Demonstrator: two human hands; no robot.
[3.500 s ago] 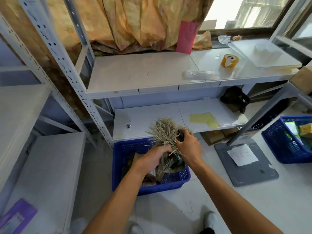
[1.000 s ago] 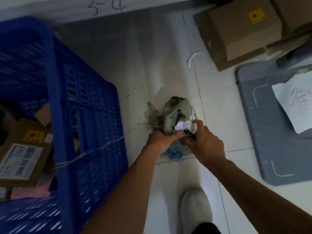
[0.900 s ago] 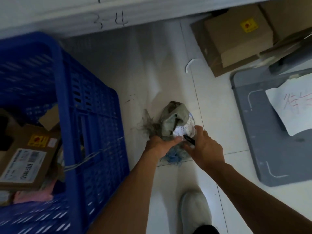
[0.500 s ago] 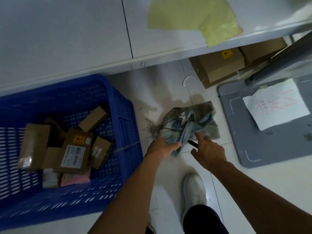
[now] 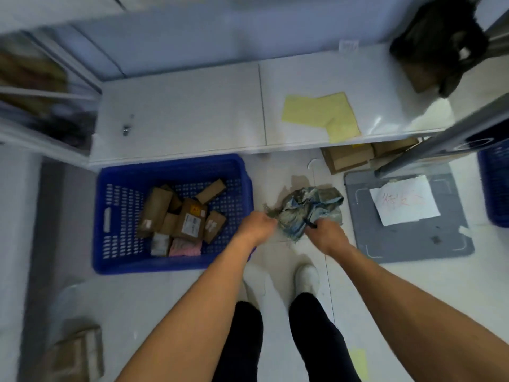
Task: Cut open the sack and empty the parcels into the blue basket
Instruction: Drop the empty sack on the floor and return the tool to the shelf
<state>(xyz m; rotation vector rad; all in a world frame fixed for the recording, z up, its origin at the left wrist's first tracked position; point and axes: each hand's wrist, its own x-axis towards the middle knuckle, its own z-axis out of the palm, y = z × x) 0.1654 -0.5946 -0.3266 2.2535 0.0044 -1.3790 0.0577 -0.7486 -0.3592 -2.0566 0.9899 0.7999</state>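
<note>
Blue plastic lattice forms the basket, which the head view shows on the floor just in front of a low white shelf. In it lie the parcels, a loose heap of brown cardboard boxes with a pale packet and a pink one at the near side. The largest box carries a white printed label and a small yellow sticker, but the print is too blurred to read. The sack, grey-green and crumpled flat, lies on the floor tiles just right of the basket, between it and a grey board. The left hand has its fingers curled around the sack's frayed left end. The right hand is closed around a small dark tool, whose tip pokes out at the sack's near edge. On the grey board rests a white sheet with red handwritten characters, smeared beyond reading. Yellow paper lies on the shelf, and a black bag sits at its far right. Cardboard boxes are tucked under the shelf. A second blue basket shows at the right edge, its contents out of sight. A blurred brown box sits on the floor at lower left.
</note>
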